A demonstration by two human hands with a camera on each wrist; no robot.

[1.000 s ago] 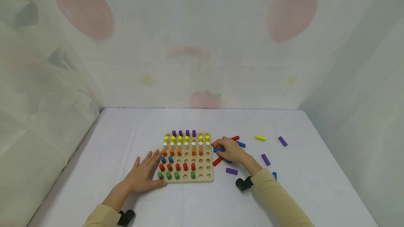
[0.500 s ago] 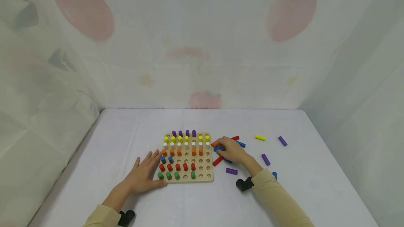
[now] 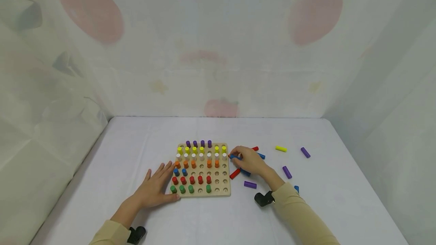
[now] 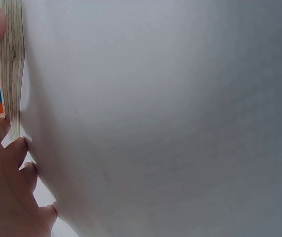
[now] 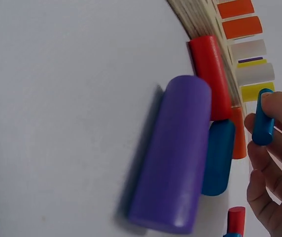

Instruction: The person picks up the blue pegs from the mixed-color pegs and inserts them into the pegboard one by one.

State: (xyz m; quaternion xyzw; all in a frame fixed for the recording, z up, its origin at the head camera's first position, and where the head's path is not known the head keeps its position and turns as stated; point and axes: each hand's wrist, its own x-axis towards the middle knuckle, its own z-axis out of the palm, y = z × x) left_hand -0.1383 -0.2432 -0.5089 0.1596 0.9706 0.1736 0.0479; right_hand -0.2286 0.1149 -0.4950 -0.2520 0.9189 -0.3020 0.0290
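My right hand (image 3: pixel 250 160) pinches a blue peg (image 5: pixel 263 118) between thumb and fingers, just beyond the right edge of the wooden pegboard (image 3: pixel 223 196). The left hand (image 3: pixel 154 186) lies with fingers spread along the board's left side, thumb at its near left corner. Rows of pegs stand in the board: purple at the back, then yellow, white, orange, blue, red and green. Two blue pegs (image 3: pixel 180 172) occupy the left end of their row, with bare holes to their right.
By the right hand lie a red peg (image 3: pixel 235 174), a blue peg (image 5: pixel 220 158), an orange peg (image 5: pixel 238 133) and a purple peg (image 3: pixel 250 185). Farther right are a yellow peg (image 3: pixel 281 149) and more purple ones (image 3: pixel 287 172). Cloth hangs behind the white table (image 3: pixel 136 131).
The right hand has lifted the blue peg slightly and shifted it a little toward the board's back right. The left hand has stayed in place.
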